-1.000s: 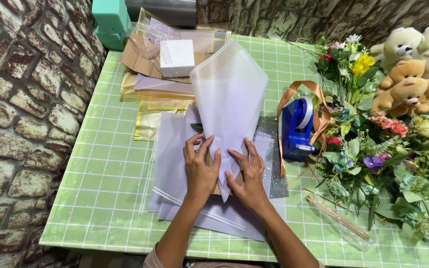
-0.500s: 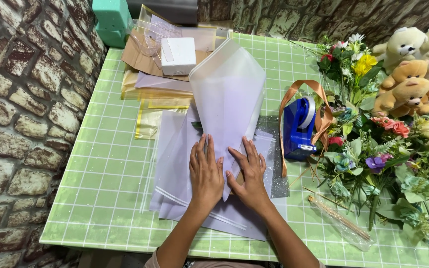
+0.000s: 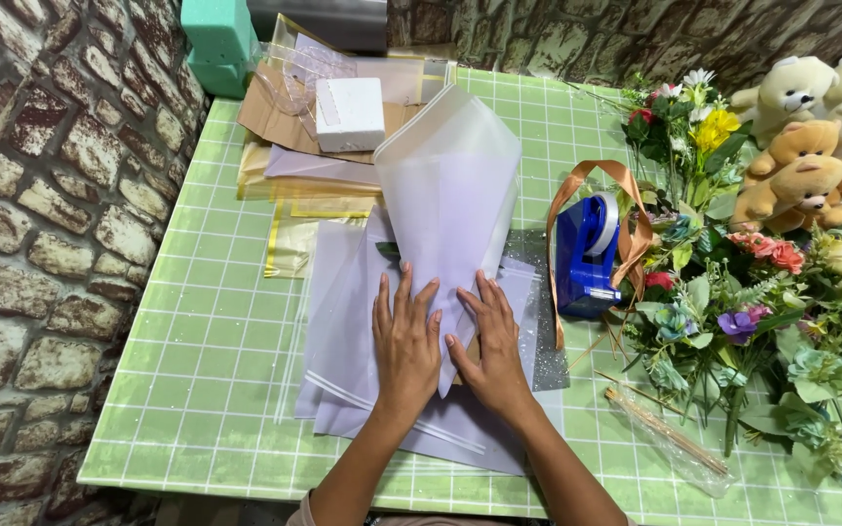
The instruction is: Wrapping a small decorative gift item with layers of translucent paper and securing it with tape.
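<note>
A translucent white wrapping sheet [image 3: 450,185] is folded into a cone shape, wide end away from me, lying on a stack of pale lilac sheets [image 3: 343,341]. My left hand [image 3: 404,341] lies flat on the lower left of the cone, fingers spread. My right hand [image 3: 489,346] presses flat on its lower right edge, beside the left hand. Both palms face down on the paper. A dark glittery sheet [image 3: 543,351] shows under the stack at the right.
A blue tape dispenser [image 3: 587,253] with orange ribbon [image 3: 626,190] stands right of the paper. Artificial flowers [image 3: 733,302] and teddy bears [image 3: 811,166] fill the right side. A white foam block [image 3: 348,112], gold sheets [image 3: 294,244] and green blocks [image 3: 216,39] lie at the back. Brick wall on the left.
My left hand has slid slightly right and up on the cone, closer to my right hand. The sheet and right hand stay nearly the same.
</note>
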